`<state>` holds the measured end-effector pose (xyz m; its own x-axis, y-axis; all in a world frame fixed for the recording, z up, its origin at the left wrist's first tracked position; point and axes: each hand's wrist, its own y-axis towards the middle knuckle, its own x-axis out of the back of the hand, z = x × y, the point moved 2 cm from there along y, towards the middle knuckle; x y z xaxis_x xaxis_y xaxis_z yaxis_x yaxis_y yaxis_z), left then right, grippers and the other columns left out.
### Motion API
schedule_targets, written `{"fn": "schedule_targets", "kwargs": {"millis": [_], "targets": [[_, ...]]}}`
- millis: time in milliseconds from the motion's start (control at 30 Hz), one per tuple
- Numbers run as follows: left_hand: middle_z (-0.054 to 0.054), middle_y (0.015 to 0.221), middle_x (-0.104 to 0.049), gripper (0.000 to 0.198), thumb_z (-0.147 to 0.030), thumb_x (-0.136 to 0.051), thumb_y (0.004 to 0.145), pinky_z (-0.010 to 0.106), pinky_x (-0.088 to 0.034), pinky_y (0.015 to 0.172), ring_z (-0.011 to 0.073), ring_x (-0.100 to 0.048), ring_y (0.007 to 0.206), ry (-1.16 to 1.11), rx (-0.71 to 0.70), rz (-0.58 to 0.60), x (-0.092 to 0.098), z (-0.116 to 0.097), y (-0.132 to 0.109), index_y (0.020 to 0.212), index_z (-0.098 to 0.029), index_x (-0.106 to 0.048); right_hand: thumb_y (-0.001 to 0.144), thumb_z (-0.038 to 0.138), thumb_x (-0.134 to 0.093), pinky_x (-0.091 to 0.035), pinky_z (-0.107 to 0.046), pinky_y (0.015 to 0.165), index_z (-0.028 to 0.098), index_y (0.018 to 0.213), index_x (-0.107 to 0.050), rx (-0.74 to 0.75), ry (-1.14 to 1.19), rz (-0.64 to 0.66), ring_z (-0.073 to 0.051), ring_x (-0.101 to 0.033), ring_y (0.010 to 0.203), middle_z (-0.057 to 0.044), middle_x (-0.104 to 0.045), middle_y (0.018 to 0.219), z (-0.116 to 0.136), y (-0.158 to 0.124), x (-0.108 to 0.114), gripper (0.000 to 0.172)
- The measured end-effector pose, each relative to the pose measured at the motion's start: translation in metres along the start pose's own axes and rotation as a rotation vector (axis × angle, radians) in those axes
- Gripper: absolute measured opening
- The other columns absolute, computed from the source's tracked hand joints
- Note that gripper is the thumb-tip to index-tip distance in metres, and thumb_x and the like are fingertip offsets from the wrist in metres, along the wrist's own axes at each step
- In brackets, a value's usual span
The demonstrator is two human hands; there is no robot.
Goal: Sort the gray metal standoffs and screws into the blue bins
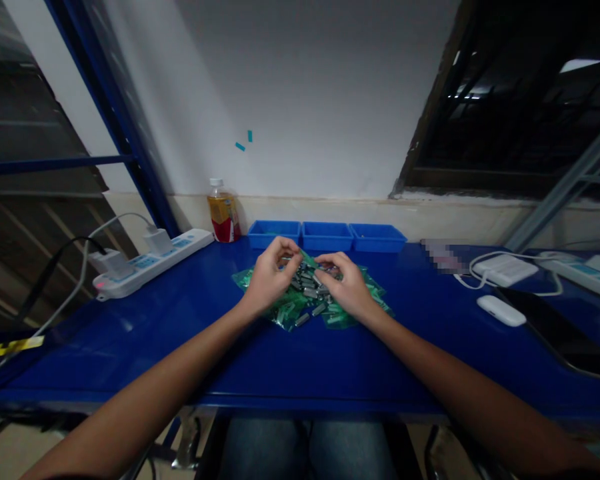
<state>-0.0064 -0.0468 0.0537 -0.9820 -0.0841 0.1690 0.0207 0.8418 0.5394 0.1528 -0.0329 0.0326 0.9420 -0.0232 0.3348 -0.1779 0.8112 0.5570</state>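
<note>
Pieces, metal point(303, 320), loose nearest us | green bags point(283, 316) and heap point(308, 291) just behind, below and between hands | left hand point(269, 275) pinching green strip point(308, 258) above heap; right hand point(349, 283) curled at its end, grip we can't tell | under way, we judge: one strip up, heap left, finished count unclear | blue trays point(327, 240) beyond

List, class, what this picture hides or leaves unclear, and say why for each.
All in the head view:
- Green strip at the left hand: details, too small and blurred.
- What the right hand grips, if anything: too blurred to tell.
- Blue trays: most of their insides, hidden by front sides.
- Bottle: print, too small.
- Pixelated patch: whatever lies beneath, masked.
- Right-side power strip: far end, cut off by right edge.
</note>
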Motion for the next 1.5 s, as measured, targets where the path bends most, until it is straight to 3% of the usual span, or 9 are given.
{"fn": "schedule_targets", "kwargs": {"millis": [100,233,367,533,767,933,1033,1133,1500], "targets": [[0.003,0.086,-0.054,0.011,-0.026,-0.054,0.081,0.023,-0.045,0.068,0.0134,-0.055,0.079,0.082,-0.073,0.073,-0.005,-0.008,-0.008,0.086,-0.018,-0.048,0.071,0.040,-0.064,-0.048,-0.033,0.068,0.020,0.095,-0.059,-0.262,0.374,0.073,-0.018,-0.059,0.075,-0.003,-0.061,0.083,0.001,-0.001,-0.008,0.031],[0.002,0.083,-0.052,0.016,-0.029,-0.055,0.082,0.021,-0.046,0.065,0.0131,-0.054,0.077,0.009,-0.055,0.187,-0.014,-0.005,-0.014,0.091,-0.018,-0.048,0.065,0.040,-0.069,-0.049,-0.032,0.068,0.019,0.097,-0.055,-0.466,0.639,-0.119,-0.019,-0.061,0.076,-0.004,-0.061,0.085,-0.001,-0.001,-0.008,0.041],[-0.001,0.077,-0.053,0.039,-0.034,-0.061,0.078,0.022,-0.046,0.060,0.0121,-0.054,0.069,-0.120,0.110,0.209,-0.020,0.004,-0.014,0.109,-0.018,-0.045,0.060,0.033,-0.072,-0.047,-0.031,0.068,0.020,0.104,-0.052,-0.360,0.512,-0.276,-0.017,-0.059,0.074,-0.002,-0.057,0.085,-0.004,0.001,0.001,0.050],[0.000,0.068,-0.057,0.031,-0.033,-0.065,0.073,0.021,-0.043,0.049,0.0106,-0.052,0.057,-0.088,0.276,0.298,-0.012,0.020,0.012,0.097,-0.014,-0.059,0.068,0.037,-0.065,-0.048,-0.031,0.070,0.020,0.103,-0.051,-0.188,0.343,-0.188,-0.018,-0.057,0.079,-0.003,-0.057,0.089,0.000,0.002,0.001,0.041],[0.004,0.065,-0.059,0.016,-0.027,-0.062,0.073,0.029,-0.049,0.064,0.0154,-0.059,0.063,0.222,0.336,-0.158,0.050,0.049,0.097,0.073,-0.011,-0.059,0.069,0.041,-0.064,-0.047,-0.039,0.079,0.020,0.108,-0.048,-0.138,0.102,-0.245,-0.023,-0.053,0.096,-0.010,-0.052,0.103,-0.015,0.005,0.004,0.046],[0.016,0.114,-0.055,0.042,-0.035,-0.065,0.070,0.042,-0.038,0.097,0.0320,-0.048,0.115,0.632,0.093,-0.269,0.066,0.050,0.078,0.103,-0.010,-0.059,0.073,0.038,-0.060,-0.047,-0.039,0.077,0.019,0.104,-0.051,-0.106,0.009,-0.193,-0.024,-0.053,0.096,-0.010,-0.054,0.102,-0.018,0.005,0.008,0.038],[0.016,0.117,-0.055,0.041,-0.043,-0.052,0.080,0.041,-0.038,0.096,0.0300,-0.050,0.113,0.998,-0.068,-0.063,0.062,0.054,0.052,0.109,-0.014,-0.060,0.076,0.034,-0.058,-0.046,-0.038,0.078,0.018,0.099,-0.055,-0.058,-0.065,-0.120,-0.023,-0.054,0.095,-0.009,-0.056,0.101,-0.013,0.003,0.007,0.028],[0.012,0.096,-0.067,0.041,-0.053,-0.044,0.083,0.036,-0.045,0.083,0.0286,-0.061,0.095,1.059,0.199,0.165,0.059,0.073,0.047,0.091,-0.019,-0.067,0.078,0.030,-0.056,-0.045,-0.039,0.081,0.018,0.093,-0.058,-0.008,-0.146,-0.053,-0.023,-0.054,0.095,-0.008,-0.057,0.097,-0.008,0.001,0.003,0.019],[0.004,0.094,-0.071,0.027,-0.031,-0.063,0.072,0.021,-0.047,0.067,0.0187,-0.065,0.085,0.988,0.480,0.201,0.053,0.110,0.063,0.097,-0.021,-0.069,0.080,0.024,-0.057,-0.044,-0.036,0.078,0.019,0.083,-0.063,0.038,-0.252,0.005,-0.020,-0.056,0.085,-0.005,-0.061,0.087,-0.007,0.000,0.002,0.009]]}}
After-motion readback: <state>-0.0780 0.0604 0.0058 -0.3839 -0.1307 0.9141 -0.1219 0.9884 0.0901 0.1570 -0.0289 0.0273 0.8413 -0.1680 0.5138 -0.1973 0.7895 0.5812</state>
